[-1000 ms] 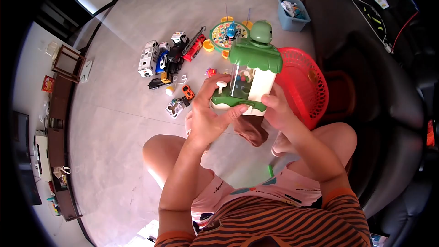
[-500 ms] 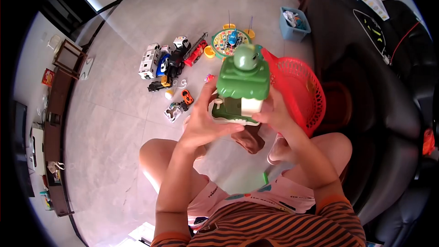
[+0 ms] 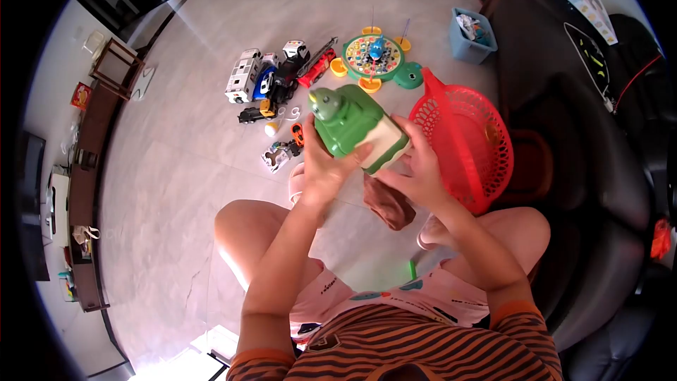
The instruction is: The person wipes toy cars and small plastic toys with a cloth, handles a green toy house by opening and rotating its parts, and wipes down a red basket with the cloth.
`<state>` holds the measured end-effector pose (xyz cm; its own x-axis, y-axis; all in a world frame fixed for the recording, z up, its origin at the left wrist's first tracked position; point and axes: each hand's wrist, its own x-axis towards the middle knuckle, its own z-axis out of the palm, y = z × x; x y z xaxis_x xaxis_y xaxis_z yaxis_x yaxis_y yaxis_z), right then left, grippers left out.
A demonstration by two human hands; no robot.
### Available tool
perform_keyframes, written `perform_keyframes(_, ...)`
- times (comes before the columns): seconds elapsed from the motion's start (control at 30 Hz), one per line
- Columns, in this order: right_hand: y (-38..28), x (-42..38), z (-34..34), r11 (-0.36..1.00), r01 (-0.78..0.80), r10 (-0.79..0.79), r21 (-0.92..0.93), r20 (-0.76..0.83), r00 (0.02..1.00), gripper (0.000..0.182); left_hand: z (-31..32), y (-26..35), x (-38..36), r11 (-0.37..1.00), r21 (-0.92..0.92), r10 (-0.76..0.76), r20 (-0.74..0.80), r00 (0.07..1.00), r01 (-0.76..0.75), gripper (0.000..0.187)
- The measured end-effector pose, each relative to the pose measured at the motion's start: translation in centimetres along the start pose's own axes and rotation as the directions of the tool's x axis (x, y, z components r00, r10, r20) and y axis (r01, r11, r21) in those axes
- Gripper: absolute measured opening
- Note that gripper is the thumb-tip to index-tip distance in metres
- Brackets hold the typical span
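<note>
Between my two hands is a green and cream toy house with a rounded animal-head figure on its roof, tilted so that the head points up and left. My left hand is closed around its left side, the thumb across the lower front. On the right, my right hand grips the cream base. Below the toy, a brown crumpled cloth-like item lies on the floor between my feet. A red plastic basket stands just right of my right hand.
Ahead on the floor are a turtle-shaped fishing game, a white toy bus, a red toy fire truck and several other toy vehicles. A blue bin stands by the black sofa. A green strip lies near my lap.
The toy house has been turned in my hands: its head end swung left and its open front no longer shows. Both hands shifted with it, and the camera view moved slightly.
</note>
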<state>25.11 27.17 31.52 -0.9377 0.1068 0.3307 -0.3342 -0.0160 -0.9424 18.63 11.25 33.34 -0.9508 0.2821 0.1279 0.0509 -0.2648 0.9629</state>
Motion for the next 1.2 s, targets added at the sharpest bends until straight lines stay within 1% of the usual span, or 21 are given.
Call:
perform_keyframes(0.03,0.1,0.1,0.3,0.984,-0.058,0.058,0.168,0.007,0.998,0.075,-0.4,0.4,0.1,0.998,-0.065,-0.016,-0.021,1.0,0.014,0.086)
perform_keyframes(0.07,0.3,0.4,0.1,0.992,-0.012,0.014,0.124,-0.013,1.0,0.064,-0.3,1.7,0.0,0.993,-0.109,-0.055,-0.052,0.997,0.049,0.085)
perform_keyframes(0.17,0.9,0.9,-0.3,0.95,-0.215,0.252,0.227,-0.151,0.956,0.047,-2.1,1.2,0.3,0.983,-0.173,-0.077,-0.073,0.994,0.064,0.082)
perform_keyframes(0.27,3.5,0.7,-1.3,0.909,-0.415,0.416,0.039,-0.103,0.903,0.035,-3.3,1.3,0.7,0.98,-0.189,-0.087,-0.111,0.99,0.065,0.076)
perform_keyframes(0.37,9.6,-1.3,-2.2,0.873,-0.421,0.421,-0.247,-0.054,0.905,0.03,-5.4,1.4,1.0,0.986,-0.159,-0.078,-0.198,0.977,0.046,0.063)
perform_keyframes(0.4,12.0,-2.3,-2.6,0.803,-0.41,0.417,-0.432,-0.084,0.905,0.036,-6.7,0.9,1.2,0.987,-0.15,-0.1,-0.256,0.962,0.062,0.062)
perform_keyframes(0.43,13.8,-3.5,-3.0,0.75,-0.395,0.457,-0.53,-0.017,0.889,0.039,-8.3,0.0,1.5,0.987,-0.14,-0.118,-0.312,0.943,0.077,0.061)
perform_keyframes(0.5,16.0,-5.6,-3.4,0.63,-0.326,0.546,-0.704,0.103,0.831,0.044,-11.3,-2.2,2.0,0.997,-0.005,-0.075,-0.497,0.864,0.083,0.065)
perform_keyframes(0.53,15.5,-6.3,-3.2,0.61,-0.364,0.613,-0.703,0.128,0.78,0.048,-15.5,-5.6,2.5,0.991,0.118,0.001,-0.517,0.856,0.07,0.067)
perform_keyframes(0.57,14.7,-6.5,-2.9,0.546,-0.294,0.664,-0.785,0.191,0.723,0.046,-17.3,-7.1,2.1,0.959,0.241,0.043,-0.644,0.764,0.15,0.071)
perform_keyframes(0.6,14.7,-6.9,-2.7,0.549,-0.267,0.662,-0.792,0.218,0.717,0.045,-22.3,-10.5,1.8,0.896,0.342,0.028,-0.678,0.735,0.282,0.073)
perform_keyframes(0.63,14.6,-7.3,-2.4,0.552,-0.241,0.661,-0.798,0.243,0.71,0.045,-24.7,-11.8,1.1,0.791,0.406,0.055,-0.793,0.607,0.458,0.074)
perform_keyframes(0.67,14.4,-7.3,-2.3,0.547,-0.22,0.642,-0.808,0.237,0.729,0.044,-29.4,-13.7,0.4,0.824,0.279,-0.146,-0.736,0.661,0.493,0.077)
perform_keyframes(0.7,14.0,-7.1,-2.4,0.537,-0.2,0.622,-0.82,0.224,0.75,0.043,-31.9,-15.4,-1.1,0.814,0.135,-0.222,-0.828,0.516,0.566,0.092)
perform_keyframes(0.77,14.5,-7.6,-3.1,0.525,-0.19,0.584,-0.829,0.189,0.79,0.042,-33.4,-17.2,-3.7,0.709,-0.11,-0.222,-0.972,0.072,0.696,0.114)
perform_keyframes(0.83,15.5,-7.9,-4.1,0.533,-0.187,0.536,-0.825,0.158,0.83,0.042,-37.3,-21.4,-4.0,0.557,-0.195,-0.003,-0.972,-0.233,0.808,0.127)
perform_keyframes(0.87,15.7,-7.9,-4.4,0.488,-0.185,0.571,-0.853,0.152,0.807,0.04,-40.1,-24.6,-4.2,0.666,-0.137,0.045,-0.974,-0.223,0.733,0.134)
perform_keyframes(0.97,15.8,-7.7,-4.9,0.492,-0.109,0.484,-0.864,0.168,0.859,0.037,-37.1,-23.8,-2.7,0.704,-0.066,0.007,-0.995,-0.101,0.707,0.108)
perform_keyframes(1.03,12.3,-4.8,-3.6,0.528,-0.026,0.303,-0.849,0.16,0.939,0.033,-36.1,-24.6,-2.3,0.769,0.0,0.06,-0.996,-0.072,0.639,0.097)
perform_keyframes(1.1,8.5,-1.6,-2.9,0.516,0.071,0.113,-0.854,0.15,0.982,0.032,-36.5,-26.4,-3.0,0.826,0.076,0.106,-0.994,-0.02,0.558,0.098)
perform_keyframes(1.2,3.3,2.1,-3.3,0.41,0.181,-0.117,-0.894,0.145,0.983,0.034,-35.2,-27.9,-3.8,0.711,-0.026,0.087,-0.988,-0.125,0.703,0.099)
